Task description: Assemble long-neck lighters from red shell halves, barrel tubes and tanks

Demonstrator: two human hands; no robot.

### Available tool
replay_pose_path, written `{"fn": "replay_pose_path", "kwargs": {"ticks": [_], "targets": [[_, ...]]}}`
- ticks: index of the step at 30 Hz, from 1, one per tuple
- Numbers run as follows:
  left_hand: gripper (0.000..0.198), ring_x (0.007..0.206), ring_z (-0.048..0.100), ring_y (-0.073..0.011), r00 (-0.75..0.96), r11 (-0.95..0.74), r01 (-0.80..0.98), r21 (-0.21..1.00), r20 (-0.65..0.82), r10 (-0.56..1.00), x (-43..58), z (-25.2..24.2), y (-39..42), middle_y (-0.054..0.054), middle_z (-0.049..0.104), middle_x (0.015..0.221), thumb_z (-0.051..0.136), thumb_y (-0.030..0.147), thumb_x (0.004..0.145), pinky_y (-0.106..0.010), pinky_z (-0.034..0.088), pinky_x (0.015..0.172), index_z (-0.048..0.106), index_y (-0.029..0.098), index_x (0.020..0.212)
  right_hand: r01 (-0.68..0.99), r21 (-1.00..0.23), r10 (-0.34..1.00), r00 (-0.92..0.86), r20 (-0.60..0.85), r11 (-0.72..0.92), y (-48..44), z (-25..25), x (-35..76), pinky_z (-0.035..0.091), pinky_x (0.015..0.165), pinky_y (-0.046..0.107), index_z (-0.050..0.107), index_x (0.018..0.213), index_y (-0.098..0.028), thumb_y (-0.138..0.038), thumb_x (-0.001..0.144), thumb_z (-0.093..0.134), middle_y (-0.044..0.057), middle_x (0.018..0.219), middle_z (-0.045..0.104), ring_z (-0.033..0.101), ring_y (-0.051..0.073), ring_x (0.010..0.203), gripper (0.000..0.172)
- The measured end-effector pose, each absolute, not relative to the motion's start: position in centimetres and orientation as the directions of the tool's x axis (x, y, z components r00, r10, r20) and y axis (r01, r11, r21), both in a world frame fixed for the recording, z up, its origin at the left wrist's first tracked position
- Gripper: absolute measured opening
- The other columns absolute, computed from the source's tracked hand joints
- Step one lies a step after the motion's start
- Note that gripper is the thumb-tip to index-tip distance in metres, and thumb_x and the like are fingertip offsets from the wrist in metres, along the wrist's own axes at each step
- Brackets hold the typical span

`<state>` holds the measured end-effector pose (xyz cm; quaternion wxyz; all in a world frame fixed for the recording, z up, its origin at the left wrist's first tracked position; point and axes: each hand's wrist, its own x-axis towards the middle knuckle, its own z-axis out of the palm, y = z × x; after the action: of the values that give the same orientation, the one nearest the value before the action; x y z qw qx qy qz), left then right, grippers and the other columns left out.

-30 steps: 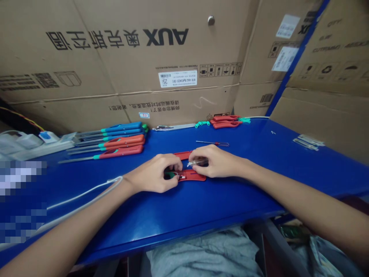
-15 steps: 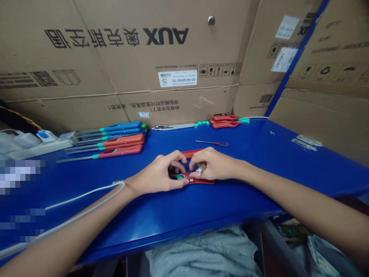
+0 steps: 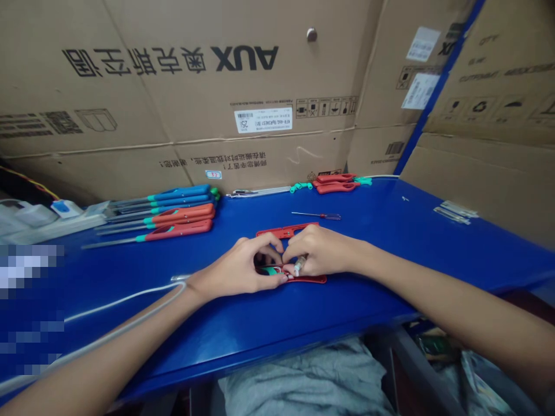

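An opened red lighter half-shell (image 3: 315, 279) lies on the blue table, with a green trigger piece (image 3: 271, 270) and small white parts inside. My left hand (image 3: 249, 266) curves around its left end, thumb on the near edge. Fingertips of my right hand (image 3: 318, 248) reach into the shell from above. Against that palm sits a small, translucent, pale cylindrical part (image 3: 300, 264) with a white end. Behind my hands lies the other red half-shell (image 3: 286, 232), partly covered by my fingers. Both hands hide much of the shell's inside.
Long-nosed lighters (image 3: 180, 230), red and blue, lie at left beside a power strip (image 3: 78, 222). A small screwdriver (image 3: 318, 215) rests behind my hands. Red handle parts (image 3: 336, 184) and green pieces line the cardboard (image 3: 195, 115). A white cord (image 3: 130, 300) runs to my left wrist.
My right fingers have moved slightly down and left, deeper into the near half-shell. More of the rear half-shell now shows. The whole view has shifted slightly.
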<state>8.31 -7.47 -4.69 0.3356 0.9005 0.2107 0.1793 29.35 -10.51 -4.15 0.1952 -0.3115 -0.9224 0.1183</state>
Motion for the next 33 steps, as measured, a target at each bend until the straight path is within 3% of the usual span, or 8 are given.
{"fn": "replay_pose_path", "kwargs": {"ticks": [3, 6, 12, 23, 27, 33], "targets": [[0.026, 0.081, 0.07, -0.0166, 0.849, -0.71, 0.255, 0.657, 0.2, 0.49, 8.3, -4.8, -7.4, -0.002, 0.072, 0.09, 0.068, 0.028, 0.079, -0.026, 0.055, 0.073, 0.055, 0.019, 0.1, 0.541, -0.349, 0.635, -0.725, 0.268, 0.765, -10.6, -4.1, 29.3, 0.037, 0.059, 0.026, 0.076, 0.079, -0.017, -0.009, 0.074, 0.064, 0.004, 0.071, 0.073, 0.058, 0.014, 0.059, 0.015], [0.03, 0.08, 0.069, -0.0161, 0.849, -0.706, 0.248, 0.664, 0.202, 0.488, 8.2, -4.8, -7.2, -0.001, 0.072, 0.089, 0.068, 0.027, 0.078, -0.026, 0.054, 0.072, 0.054, 0.019, 0.103, 0.576, -0.458, 0.711, -0.672, 0.206, 0.677, -10.7, -4.0, 29.1, 0.035, 0.054, 0.023, 0.077, 0.084, -0.016, -0.005, 0.071, 0.063, 0.002, 0.069, 0.072, 0.056, 0.012, 0.055, 0.022], [0.033, 0.078, 0.068, -0.0151, 0.855, -0.689, 0.228, 0.688, 0.197, 0.479, 8.3, -4.9, -7.1, 0.0, 0.071, 0.087, 0.067, 0.026, 0.08, -0.026, 0.053, 0.072, 0.051, 0.02, 0.108, 0.523, -0.635, 0.763, -0.623, 0.169, 0.568, -10.5, -4.4, 28.8, 0.037, 0.053, 0.02, 0.074, 0.077, -0.012, -0.007, 0.071, 0.064, -0.002, 0.06, 0.063, 0.052, 0.009, 0.053, 0.013], [0.021, 0.072, 0.065, -0.0131, 0.841, -0.67, 0.197, 0.716, 0.228, 0.491, 8.1, -5.4, -6.7, -0.001, 0.069, 0.083, 0.057, 0.015, 0.081, -0.023, 0.05, 0.067, 0.053, 0.017, 0.101, 0.476, -0.63, 0.775, -0.516, 0.366, 0.614, -10.7, -5.6, 28.1, 0.039, 0.053, 0.02, 0.067, 0.067, -0.013, -0.011, 0.065, 0.066, -0.004, 0.057, 0.058, 0.051, 0.008, 0.052, 0.003], [0.006, 0.061, 0.058, -0.0091, 0.81, -0.677, 0.255, 0.691, 0.23, 0.539, 8.2, -5.7, -6.6, 0.002, 0.064, 0.07, 0.056, 0.015, 0.082, -0.019, 0.045, 0.058, 0.06, 0.016, 0.086, 0.497, -0.635, 0.797, -0.481, 0.365, 0.591, -10.6, -5.3, 28.4, 0.036, 0.05, 0.02, 0.065, 0.066, -0.014, -0.012, 0.065, 0.065, -0.004, 0.056, 0.055, 0.047, 0.008, 0.05, 0.002], [0.008, 0.055, 0.051, -0.0067, 0.817, -0.696, 0.277, 0.663, 0.218, 0.533, 8.2, -5.5, -6.7, 0.004, 0.06, 0.064, 0.056, 0.014, 0.082, -0.017, 0.04, 0.054, 0.062, 0.015, 0.077, 0.516, -0.662, 0.813, -0.519, 0.262, 0.543, -10.8, -4.1, 29.3, 0.03, 0.047, 0.021, 0.051, 0.087, -0.02, -0.015, 0.067, 0.064, -0.009, 0.061, 0.042, 0.037, 0.009, 0.054, 0.025]]}}
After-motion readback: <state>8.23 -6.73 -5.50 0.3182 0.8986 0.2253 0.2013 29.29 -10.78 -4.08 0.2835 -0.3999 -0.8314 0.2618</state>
